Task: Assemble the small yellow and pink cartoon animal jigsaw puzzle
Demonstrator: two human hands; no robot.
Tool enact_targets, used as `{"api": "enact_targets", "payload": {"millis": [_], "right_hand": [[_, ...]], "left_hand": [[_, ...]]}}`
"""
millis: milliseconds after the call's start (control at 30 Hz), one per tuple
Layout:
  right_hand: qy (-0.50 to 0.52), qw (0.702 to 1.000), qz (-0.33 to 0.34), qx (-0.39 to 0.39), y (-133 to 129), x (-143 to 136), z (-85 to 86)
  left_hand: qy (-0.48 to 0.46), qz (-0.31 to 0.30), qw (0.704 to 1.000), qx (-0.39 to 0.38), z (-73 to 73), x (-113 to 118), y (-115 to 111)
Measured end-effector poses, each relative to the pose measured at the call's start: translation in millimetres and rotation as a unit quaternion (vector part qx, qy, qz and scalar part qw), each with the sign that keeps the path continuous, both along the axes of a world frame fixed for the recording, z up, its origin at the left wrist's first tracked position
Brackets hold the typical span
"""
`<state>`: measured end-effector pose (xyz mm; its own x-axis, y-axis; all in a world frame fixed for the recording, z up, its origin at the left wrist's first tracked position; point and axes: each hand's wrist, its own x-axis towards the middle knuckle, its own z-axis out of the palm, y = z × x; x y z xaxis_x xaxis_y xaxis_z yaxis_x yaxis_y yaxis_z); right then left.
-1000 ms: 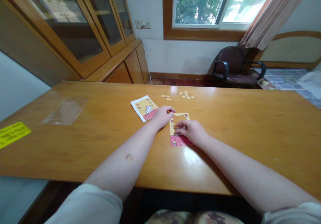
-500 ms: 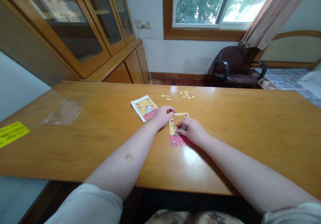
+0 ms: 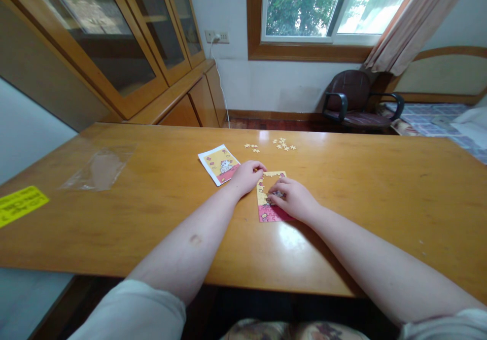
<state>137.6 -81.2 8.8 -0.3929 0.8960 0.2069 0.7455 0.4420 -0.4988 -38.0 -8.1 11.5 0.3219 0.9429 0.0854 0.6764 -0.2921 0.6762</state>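
A partly assembled jigsaw puzzle [image 3: 271, 214] lies flat on the table, pink along its near part and yellow along its frame. Bare tabletop shows through a gap in its upper middle. My right hand [image 3: 299, 199] rests over the puzzle's right side, thumb and fingers apart on the cartoon figure, partly covering it. At the upper left corner of the puzzle, my left hand [image 3: 247, 176] lies with its fingers stretched out, touching the edge. Partly behind that hand is a white-bordered picture card [image 3: 217, 161] with the same kind of design.
Loose puzzle pieces lie face down beyond the puzzle, in a left group [image 3: 252, 147] and a right group [image 3: 283, 145]. A clear plastic bag [image 3: 102, 170] and a yellow label [image 3: 23, 203] are on the left. Past the wooden table [image 3: 152, 218] stands an office chair [image 3: 350, 96].
My right hand has lifted slightly, its fingers shifting a little up over the puzzle. My left hand stays in place, and the loose pieces have not moved.
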Motion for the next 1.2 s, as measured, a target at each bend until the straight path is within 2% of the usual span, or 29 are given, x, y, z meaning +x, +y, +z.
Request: {"api": "enact_targets", "payload": {"millis": [233,400,567,767,933,1200], "right_hand": [[-0.048,0.996,0.069,0.017,-6,2,8.5],[-0.067,0.995,0.071,0.007,-5,1,9.3],[-0.038,0.997,0.071,-0.012,-3,3,7.6],[-0.04,0.998,0.04,0.001,-2,6,8.8],[-0.086,0.994,0.064,-0.008,-2,6,10.3],[-0.129,0.987,0.091,0.028,-5,4,15.4]], "left_hand": [[-0.001,-0.004,1.0,-0.002,2.1,0,-1],[0.002,-0.002,1.0,-0.004,1.5,0,0],[-0.004,-0.002,1.0,0.002,0.1,0,0],[-0.006,-0.005,1.0,0.005,-0.7,0,1],[-0.006,-0.004,1.0,0.003,0.3,0,1],[-0.005,-0.005,1.0,0.001,-0.9,0,1]]}}
